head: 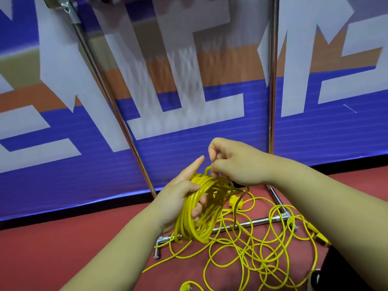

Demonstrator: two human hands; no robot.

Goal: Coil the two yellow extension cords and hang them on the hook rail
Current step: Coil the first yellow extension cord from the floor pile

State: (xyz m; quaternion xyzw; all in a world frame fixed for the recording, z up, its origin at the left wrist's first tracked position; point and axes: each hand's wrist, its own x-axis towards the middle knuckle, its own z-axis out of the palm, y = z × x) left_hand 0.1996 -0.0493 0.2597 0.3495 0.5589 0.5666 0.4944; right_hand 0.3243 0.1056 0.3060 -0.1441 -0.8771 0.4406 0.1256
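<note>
**Operator:** Where is the work item?

**Reference:** One coil (189,225) of yellow cord hangs from the left hand (178,198), above the red floor (84,248). The loose cord (255,254) lies tangled on that floor, below and to the right of the coil and across the rack's base bar (249,223). Whether the tangle is one cord or two cannot be told.

**Operator:** State of each hand?

**Reference:** Left hand: palm turned inward, lower fingers curled through the coil's opening and carrying the turns; index finger (196,164) straight, pointing up and away. Right hand (235,164): wrist bent downward, its fingers (216,148) closed narrowly, pinching a single strand at the coil's top edge.

**Operator:** Which relation governs the coming move?

**Reference:** The coil's long axis runs roughly top to bottom, its upper end touching the right-hand pinch and its lower end hanging free. The feed strand drops to the right toward the tangle, so the right hand is nearer the slack. Judgement: the next turn would be drawn from the right and laid over the left palm.

**Operator:** And the hook rail?

**Reference:** Only the rack's upright (273,91) shows clearly; the hooks are not identifiable. Hanging is not yet done.
</note>
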